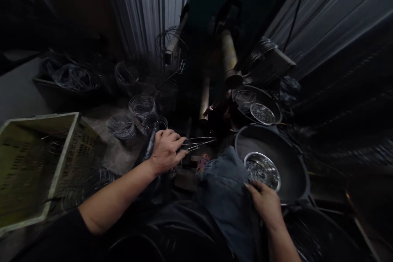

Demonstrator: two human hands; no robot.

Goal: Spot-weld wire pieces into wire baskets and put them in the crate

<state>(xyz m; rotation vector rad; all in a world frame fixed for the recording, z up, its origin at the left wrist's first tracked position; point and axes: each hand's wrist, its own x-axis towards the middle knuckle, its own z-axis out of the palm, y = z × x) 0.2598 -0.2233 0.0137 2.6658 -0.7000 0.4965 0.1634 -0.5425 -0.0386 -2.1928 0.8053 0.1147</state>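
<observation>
My left hand (166,150) is closed on a thin wire frame (199,143) that sticks out to the right over a dark machine base. My right hand (265,201) rests on blue denim cloth (225,188) at the near rim of a small steel bowl (263,169) filled with small metal pieces. Its fingers are curled at the bowl's edge; whether they hold anything is hidden. The bowl sits inside a large dark pan (291,163).
A pale plastic crate (37,163) lies at the left. Several round wire baskets (141,107) stand on the floor behind my left hand. A second pan with a steel bowl (262,113) is farther back right. A metal machine column (229,55) rises in the middle. Corrugated walls surround.
</observation>
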